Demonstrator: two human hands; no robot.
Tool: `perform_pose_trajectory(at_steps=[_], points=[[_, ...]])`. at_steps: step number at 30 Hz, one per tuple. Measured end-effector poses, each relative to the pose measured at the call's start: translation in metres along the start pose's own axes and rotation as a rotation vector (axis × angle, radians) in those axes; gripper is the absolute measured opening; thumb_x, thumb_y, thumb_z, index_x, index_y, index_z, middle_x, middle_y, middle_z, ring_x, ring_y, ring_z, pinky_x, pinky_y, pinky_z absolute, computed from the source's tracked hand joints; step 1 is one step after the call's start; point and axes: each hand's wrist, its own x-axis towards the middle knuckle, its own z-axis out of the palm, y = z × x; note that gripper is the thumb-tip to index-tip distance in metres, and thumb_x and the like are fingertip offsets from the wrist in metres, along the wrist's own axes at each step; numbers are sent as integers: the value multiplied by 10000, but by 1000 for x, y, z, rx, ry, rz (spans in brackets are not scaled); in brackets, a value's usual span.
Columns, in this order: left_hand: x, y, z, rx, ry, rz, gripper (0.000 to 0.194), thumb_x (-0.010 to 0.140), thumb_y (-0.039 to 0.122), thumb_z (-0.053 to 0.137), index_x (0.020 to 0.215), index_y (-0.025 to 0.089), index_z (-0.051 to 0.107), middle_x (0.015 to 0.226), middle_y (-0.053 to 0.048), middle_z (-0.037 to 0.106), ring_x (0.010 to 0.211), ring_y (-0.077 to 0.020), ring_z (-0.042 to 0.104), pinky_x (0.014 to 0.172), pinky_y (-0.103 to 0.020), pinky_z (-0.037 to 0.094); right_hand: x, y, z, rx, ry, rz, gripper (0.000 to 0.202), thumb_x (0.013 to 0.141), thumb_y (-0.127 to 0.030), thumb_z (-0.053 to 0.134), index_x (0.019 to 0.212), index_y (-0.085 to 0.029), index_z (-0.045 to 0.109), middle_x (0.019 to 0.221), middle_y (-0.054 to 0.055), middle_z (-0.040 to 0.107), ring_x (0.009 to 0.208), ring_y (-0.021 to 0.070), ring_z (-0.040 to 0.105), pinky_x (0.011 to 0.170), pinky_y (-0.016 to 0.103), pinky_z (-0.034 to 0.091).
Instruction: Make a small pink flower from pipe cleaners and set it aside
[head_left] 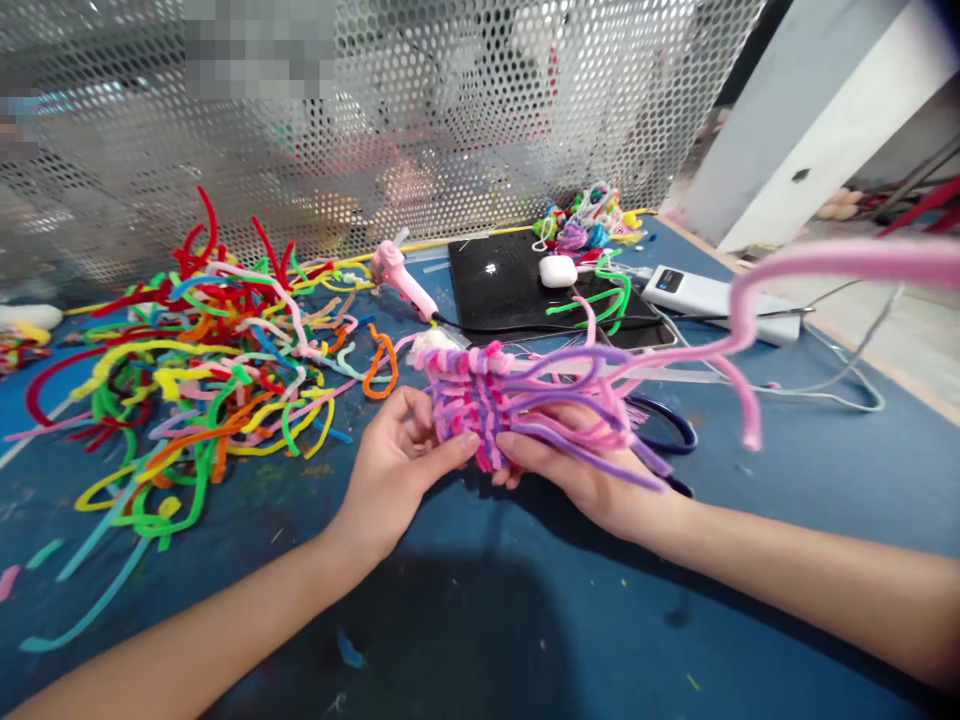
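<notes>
Two hands hold a fuzzy pink and purple weave

The left hand (409, 445) pinches the left side of the fuzzy woven piece (461, 405), with its thumb in front and its fingers curled behind. The right hand (574, 455) pinches the lower right side in the same way, and the two thumb tips are close together. Both hands are nearly closed, with just the soft weave between thumb and fingers. The woven piece is up in front of the person, above the blue tabletop (660, 620). Loose pink and purple strands (559, 397) stick out of its right side and lie over the right hand (one long pink one goes all the way to the edge of the view).

Behind the hands is a pink tool with a handle (405, 283). Next to it is a flat black panel (487, 290) with a small white case (557, 271) on it. A white box with a little screen (720, 300) is farther right, near a white cord (847, 385).

On the left is a big messy pile of fuzzy sticks (217, 380), red, yellow, green, orange and blue. At the back is a shiny metal sheet full of holes (450, 130).
</notes>
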Motion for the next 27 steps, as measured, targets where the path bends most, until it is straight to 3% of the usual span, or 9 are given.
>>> perform_pose_trajectory(at_steps=[2,4,8,11,16,22,27], points=[[1,-1,0,-13,-10,-25,414,700,211,751,676,215,338,589,87,462,543,-82,493,545,-195,448,0,0,0,-27,-24,16,114,837,-245,621,751,-194,673,695,1,682,636,135,668,646,265,567],[0,-1,-2,121,13,69,410,720,220,736,656,211,331,582,89,422,516,-73,455,516,-184,422,1,1,1,50,-16,41,126,841,-253,616,745,-188,666,677,-1,676,617,132,666,619,256,568],[-2,-1,-10,606,-50,592,125,793,166,674,792,218,561,693,50,568,617,-90,556,602,-194,454,3,4,3,304,-30,66,141,849,-253,605,756,-160,654,670,3,665,610,114,646,615,238,564],[-3,0,-13,800,-139,781,175,823,146,646,963,250,632,821,10,633,740,-118,618,685,-216,478,3,5,3,340,-45,65,143,855,-254,591,776,-156,659,679,8,658,622,119,641,648,260,563],[-4,3,-7,835,-109,775,168,772,190,693,921,228,627,914,-22,613,820,-152,613,735,-257,496,1,2,3,200,1,-19,129,832,-238,612,715,-197,646,689,-7,626,647,129,605,651,262,524],[-5,3,-6,783,-108,742,116,798,165,679,879,227,625,830,7,628,745,-125,584,706,-235,479,3,-2,3,49,60,-65,151,807,-246,647,661,-214,629,688,-29,601,667,121,559,680,252,464],[-7,1,-2,628,15,571,111,814,176,653,806,219,551,686,57,555,587,-82,510,570,-187,434,1,-4,1,-117,58,-57,150,813,-263,638,670,-220,651,728,-9,630,737,158,584,750,298,455]])
